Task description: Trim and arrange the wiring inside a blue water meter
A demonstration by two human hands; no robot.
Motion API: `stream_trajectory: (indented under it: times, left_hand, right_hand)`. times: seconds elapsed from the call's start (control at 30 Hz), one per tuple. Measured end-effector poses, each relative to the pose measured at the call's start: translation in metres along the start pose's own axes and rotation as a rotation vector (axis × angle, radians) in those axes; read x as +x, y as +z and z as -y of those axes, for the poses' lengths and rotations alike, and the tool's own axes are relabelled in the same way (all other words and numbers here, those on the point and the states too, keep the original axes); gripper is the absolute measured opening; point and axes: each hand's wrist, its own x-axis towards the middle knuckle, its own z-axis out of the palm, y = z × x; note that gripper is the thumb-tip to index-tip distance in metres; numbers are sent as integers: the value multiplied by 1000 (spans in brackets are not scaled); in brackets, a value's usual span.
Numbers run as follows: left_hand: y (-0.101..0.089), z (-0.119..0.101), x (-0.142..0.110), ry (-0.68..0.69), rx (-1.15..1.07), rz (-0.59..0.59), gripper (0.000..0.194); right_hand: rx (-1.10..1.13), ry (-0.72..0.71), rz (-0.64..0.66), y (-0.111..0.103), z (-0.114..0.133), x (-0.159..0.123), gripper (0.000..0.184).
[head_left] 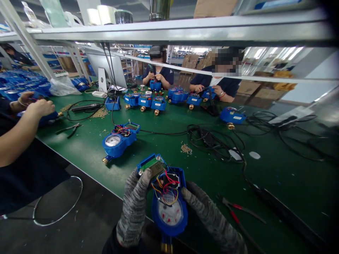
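Observation:
In front of me at the bench's near edge is a blue water meter (170, 211) with a round dial and a brass fitting pointing toward me. Its upper housing is uncovered, showing red, yellow and dark wires (171, 181). My left hand (135, 204), in a grey knitted glove, grips the blue cover with a small green-framed display (156, 168), thumb on its face. Wires run between this cover and the body. My right hand (209, 208), gloved alike, holds the meter by its right side, fingertips at the housing edge.
Red-handled pliers (238, 211) and a black cable (286, 213) lie at right. Another open meter (116, 141) sits ahead left, beyond it several more (145, 101). Small screws (186, 149) are heaped mid-bench. A co-worker's arm (23, 127) is at left. A shelf beam (169, 33) crosses overhead.

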Motion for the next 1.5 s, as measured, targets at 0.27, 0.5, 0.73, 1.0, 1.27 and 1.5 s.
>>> stream_trajectory:
  times: [0.27,0.5,0.73,1.0,1.27,1.5]
  left_hand:
    - [22,-13,-5,47,94,197,36]
    - [36,-22,-8,43,32,290,31]
    - [37,-22,-11,60,101,321,23]
    - [32,-25,-4,61,149,344,21]
    - [30,-29,1,49,124,344,22]
    - [30,-23,1,47,120,378,22]
  right_hand:
    - [-397,-510,-256,-1,40,26,40]
    - [-666,-741,-234,1,71,39,19]
    - [-524,-601,-149,-8,67,43,10]
    - [-54,-80,197,-21,70,57,14]
    - [-230,-189,216,-15,70,52,15]
    - [-508,-636,4,-10,63,53,9]
